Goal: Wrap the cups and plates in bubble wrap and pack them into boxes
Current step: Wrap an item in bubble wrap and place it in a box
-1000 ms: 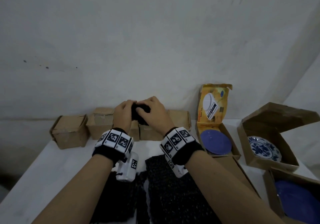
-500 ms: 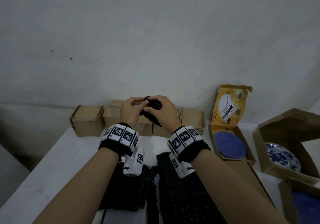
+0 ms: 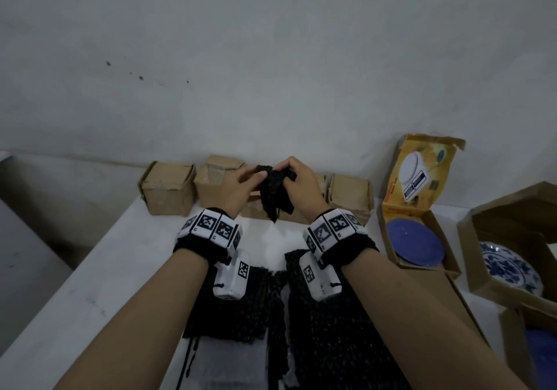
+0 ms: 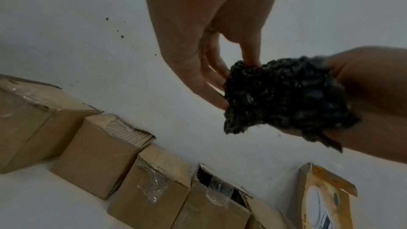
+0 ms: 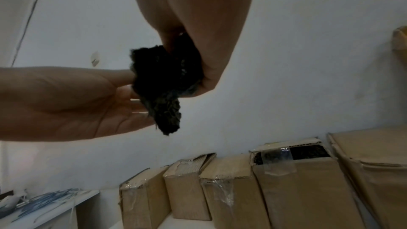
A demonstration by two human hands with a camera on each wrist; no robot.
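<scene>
Both hands hold a black wrapped bundle above the table.

Nearest, black wrap sheets (image 3: 331, 329) lie flat on the table (image 3: 90, 293). Beyond them, raised over the table, the left hand (image 3: 238, 192) pinches one end of the bundle (image 3: 275, 192) while the right hand (image 3: 301, 187) curls round it. Behind the bundle, small boxes (image 3: 168, 187) line the wall; right of it, open boxes hold blue plates (image 3: 414, 245).

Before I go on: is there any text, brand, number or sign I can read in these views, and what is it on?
No text can be read.
Yellow box: red print down the lid's left edge, too blurred to read; it shows a picture of a white scale.
Wrist bands: black-and-white square marker patterns, no letters or numbers.
Small cardboard boxes: no print visible.
</scene>
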